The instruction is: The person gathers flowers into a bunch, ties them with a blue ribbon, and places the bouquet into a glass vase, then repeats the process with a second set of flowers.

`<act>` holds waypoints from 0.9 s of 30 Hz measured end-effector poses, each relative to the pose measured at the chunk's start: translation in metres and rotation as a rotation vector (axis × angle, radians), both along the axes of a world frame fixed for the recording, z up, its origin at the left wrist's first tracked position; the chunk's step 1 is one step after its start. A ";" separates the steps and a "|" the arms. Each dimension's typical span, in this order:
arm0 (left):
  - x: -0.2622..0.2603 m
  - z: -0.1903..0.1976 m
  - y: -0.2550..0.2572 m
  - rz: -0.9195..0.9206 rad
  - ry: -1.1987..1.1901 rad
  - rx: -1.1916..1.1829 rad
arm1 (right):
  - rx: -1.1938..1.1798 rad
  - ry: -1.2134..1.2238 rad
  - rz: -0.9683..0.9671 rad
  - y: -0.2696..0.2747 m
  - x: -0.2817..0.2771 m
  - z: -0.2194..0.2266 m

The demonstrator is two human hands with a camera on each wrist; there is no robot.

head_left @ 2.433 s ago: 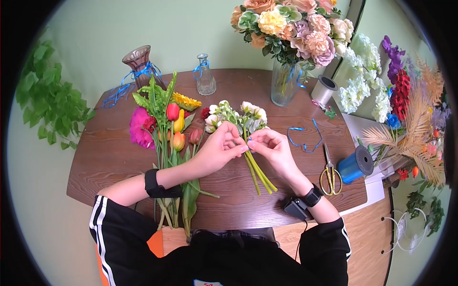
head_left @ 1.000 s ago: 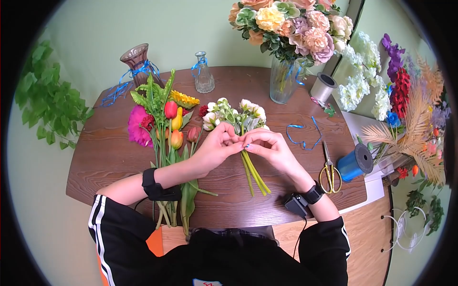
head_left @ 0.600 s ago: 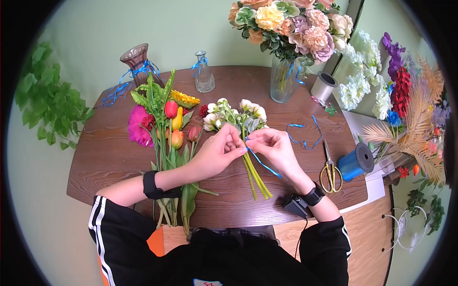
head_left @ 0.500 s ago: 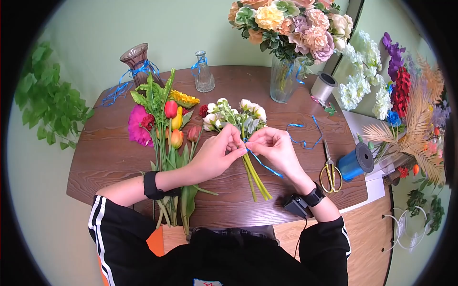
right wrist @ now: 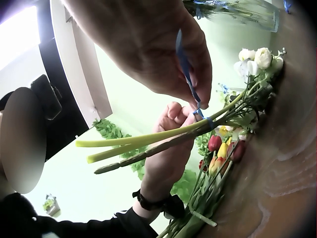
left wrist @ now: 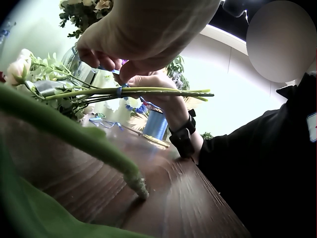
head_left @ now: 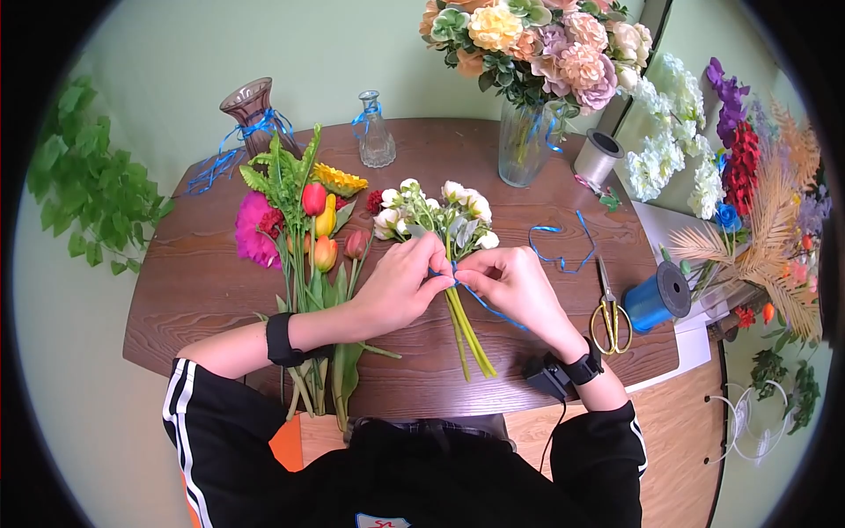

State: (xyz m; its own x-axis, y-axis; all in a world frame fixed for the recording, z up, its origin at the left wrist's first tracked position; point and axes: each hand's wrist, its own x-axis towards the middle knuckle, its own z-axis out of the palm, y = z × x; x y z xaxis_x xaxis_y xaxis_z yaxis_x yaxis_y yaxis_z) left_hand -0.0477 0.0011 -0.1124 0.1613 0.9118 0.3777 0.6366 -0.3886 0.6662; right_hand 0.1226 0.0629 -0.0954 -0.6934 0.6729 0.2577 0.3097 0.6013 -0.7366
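The left hand [head_left: 400, 280] and right hand [head_left: 503, 277] pinch the blue ribbon [right wrist: 184, 62] around the white-flower stems [right wrist: 119, 142]. Uneven tension could leave its loop slack, letting the stems slip.

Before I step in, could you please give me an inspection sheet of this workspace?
Surface: dark wooden table, grain visible.
Job's things: white flowers, blue ribbon around their green stems.
Clutter: scissors, blue spool and ribbon scrap at right; mixed flowers at left; three vases behind.
Grip: left hand and right hand pinch the blue ribbon beside the stems.
Cables: black cable hangs from the right-wrist device.
Surroundings: pale green wall, greenery at left, more flowers at right.
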 end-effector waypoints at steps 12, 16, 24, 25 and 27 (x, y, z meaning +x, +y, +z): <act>0.002 0.004 -0.004 -0.003 0.141 0.072 | -0.290 0.077 0.063 0.012 0.000 -0.016; 0.001 0.002 -0.003 0.010 0.120 0.099 | -0.404 0.133 0.101 0.018 -0.001 -0.020; 0.003 0.010 -0.007 0.015 0.223 0.114 | -0.551 0.099 0.226 0.022 0.000 -0.023; 0.002 0.009 -0.007 0.013 0.236 0.117 | -0.554 0.083 0.250 0.022 0.000 -0.023; 0.000 0.008 -0.006 0.010 0.263 0.121 | -0.559 0.051 0.299 0.022 0.000 -0.022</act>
